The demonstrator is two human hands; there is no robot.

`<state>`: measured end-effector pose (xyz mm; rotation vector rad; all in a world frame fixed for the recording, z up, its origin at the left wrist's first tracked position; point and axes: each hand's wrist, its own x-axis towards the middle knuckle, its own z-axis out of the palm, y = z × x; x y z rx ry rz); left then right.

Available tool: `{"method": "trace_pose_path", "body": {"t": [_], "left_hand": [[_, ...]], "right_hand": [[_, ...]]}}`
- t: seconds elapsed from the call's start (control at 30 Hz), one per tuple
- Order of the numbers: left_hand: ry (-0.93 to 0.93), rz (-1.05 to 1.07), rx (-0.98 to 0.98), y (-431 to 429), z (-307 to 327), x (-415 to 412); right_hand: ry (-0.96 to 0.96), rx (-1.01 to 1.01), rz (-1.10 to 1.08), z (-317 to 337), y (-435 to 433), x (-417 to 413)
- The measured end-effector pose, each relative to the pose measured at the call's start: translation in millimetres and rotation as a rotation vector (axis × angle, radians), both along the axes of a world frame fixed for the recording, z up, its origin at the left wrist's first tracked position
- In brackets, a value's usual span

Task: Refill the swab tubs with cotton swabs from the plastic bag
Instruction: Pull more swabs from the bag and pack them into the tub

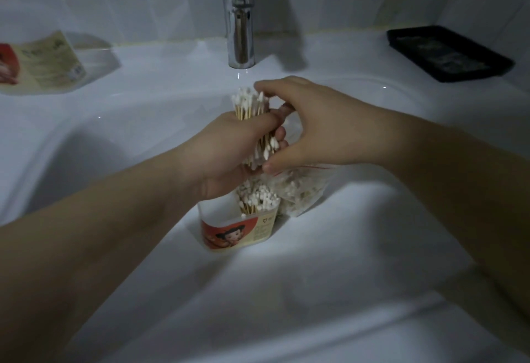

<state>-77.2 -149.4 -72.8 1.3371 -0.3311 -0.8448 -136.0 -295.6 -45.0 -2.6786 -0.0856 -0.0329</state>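
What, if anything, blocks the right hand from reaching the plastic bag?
Probably nothing, so yes: the plastic bag lies just below the right hand with nothing between. The hand only needs to release the swab bundle it pinches end to end, which the left hand grips.

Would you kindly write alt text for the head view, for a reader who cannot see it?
The left hand grips a bundle of cotton swabs, the right hand cupping its ends, above a part-filled swab tub in a white sink; a plastic bag stands beside it.
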Motion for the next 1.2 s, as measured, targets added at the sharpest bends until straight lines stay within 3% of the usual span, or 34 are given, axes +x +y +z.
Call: {"method": "trace_pose_path", "body": {"t": [0.37, 0.63, 0.8, 1.13, 1.2], "left_hand": [[0.104, -0.03, 0.002, 0.0, 0.0, 4.6], [0.137, -0.024, 0.015, -1.3, 1.1, 3.0], [0.184, -0.01, 0.012, -4.1, -1.3, 1.3], [0.014, 0.155, 0.065, -2.1, -5.7, 7.4], [-0.008, 0.196, 0.065, -2.7, -6.4, 10.1]], "right_hand": [[-0.057, 0.111, 0.026, -5.8, 0.1, 3.7], [-0.055, 0.03, 0.049, -3.2, 7.3, 0.0], [-0.159, -0.087, 0.082, -2.7, 9.1, 4.9], [-0.025, 0.076, -0.108, 15.4, -7.1, -4.7], [0.111, -0.038, -0.087, 12.6, -9.8, -4.6]]}}
